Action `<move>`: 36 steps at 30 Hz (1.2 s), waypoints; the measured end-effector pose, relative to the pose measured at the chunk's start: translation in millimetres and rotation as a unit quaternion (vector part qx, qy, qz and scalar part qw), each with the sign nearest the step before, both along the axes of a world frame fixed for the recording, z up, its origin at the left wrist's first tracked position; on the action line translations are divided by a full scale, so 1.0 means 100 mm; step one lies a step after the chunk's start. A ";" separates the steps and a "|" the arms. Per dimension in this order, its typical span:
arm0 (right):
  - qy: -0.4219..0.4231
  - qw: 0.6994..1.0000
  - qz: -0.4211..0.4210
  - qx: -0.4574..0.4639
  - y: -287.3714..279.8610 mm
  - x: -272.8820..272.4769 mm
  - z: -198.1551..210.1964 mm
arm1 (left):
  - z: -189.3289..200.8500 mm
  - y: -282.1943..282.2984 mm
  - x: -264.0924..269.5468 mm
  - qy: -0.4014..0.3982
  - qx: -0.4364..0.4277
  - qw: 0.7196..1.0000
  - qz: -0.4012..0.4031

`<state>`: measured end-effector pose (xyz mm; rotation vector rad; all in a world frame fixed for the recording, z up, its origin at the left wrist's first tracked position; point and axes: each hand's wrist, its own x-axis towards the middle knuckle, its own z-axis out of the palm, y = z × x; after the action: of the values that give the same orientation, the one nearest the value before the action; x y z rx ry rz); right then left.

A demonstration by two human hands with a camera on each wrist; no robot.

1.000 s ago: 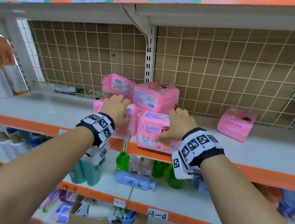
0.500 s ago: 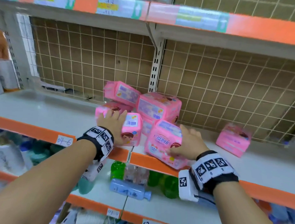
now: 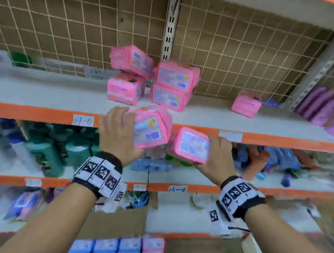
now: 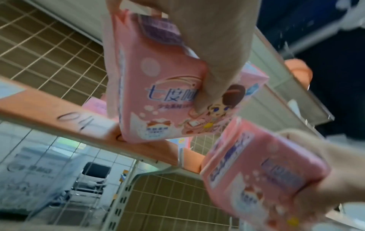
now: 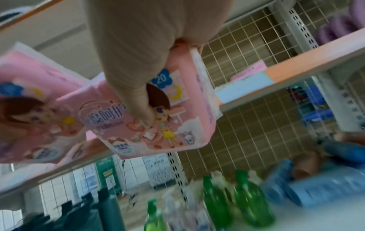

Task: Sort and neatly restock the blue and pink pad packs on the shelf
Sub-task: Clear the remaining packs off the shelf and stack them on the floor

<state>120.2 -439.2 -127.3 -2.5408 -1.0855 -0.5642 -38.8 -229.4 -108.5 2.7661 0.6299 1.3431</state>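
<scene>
We see seven pink pad packs in all, placed here against the orange shelf edge (image 3: 48, 114). Two are held in front of that edge, one in each hand. The left hand (image 3: 118, 132) has its fingers curled over the top and its thumb pressed on the front of one pink pack (image 3: 152, 128), held level with the edge. The right hand (image 3: 217, 153) wraps fingers and thumb round a second pink pack (image 3: 190, 145), just below the edge and just right of the first; whether the two packs touch we cannot tell.

Behind the edge, on the shelf board (image 3: 39, 90), four pink packs sit in a loose pile (image 3: 151, 81) against the wire mesh back (image 3: 71, 26): two at the bottom and two resting on top, the upper left one tilted. A fifth pack on the board, a lone pink pack (image 3: 246, 105), lies well to the right of the pile. Farther right along the board stand several purple packs (image 3: 322, 106), blurred.

Below the edge, the next shelf down holds green bottles (image 5: 250, 201) and a blue bottle (image 3: 151, 165) lying on its side. At the very bottom we see a row of blue packs (image 3: 107, 247), too blurred to count.
</scene>
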 end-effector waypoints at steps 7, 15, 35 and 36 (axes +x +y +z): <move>0.199 0.977 -0.022 -0.071 -0.31 -0.42 -0.88 | -1.07 -0.34 -0.56 0.217 -0.234 0.948 -0.022; 0.410 0.881 -0.098 -0.213 -0.70 -0.13 -2.35 | -2.66 -0.96 -0.54 0.430 -0.367 0.824 0.042; 0.445 0.798 -0.049 -0.404 -1.39 0.43 -6.99 | -7.45 -2.48 -0.04 0.673 -0.342 0.649 -0.095; 0.433 0.806 -0.051 -0.399 -1.39 0.50 -7.14 | -7.64 -2.47 0.02 0.662 -0.336 0.665 -0.082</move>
<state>170.1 -578.1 -841.6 -2.9177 -0.8921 1.2171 -36.4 -475.9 -872.6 2.4748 0.5750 -1.0249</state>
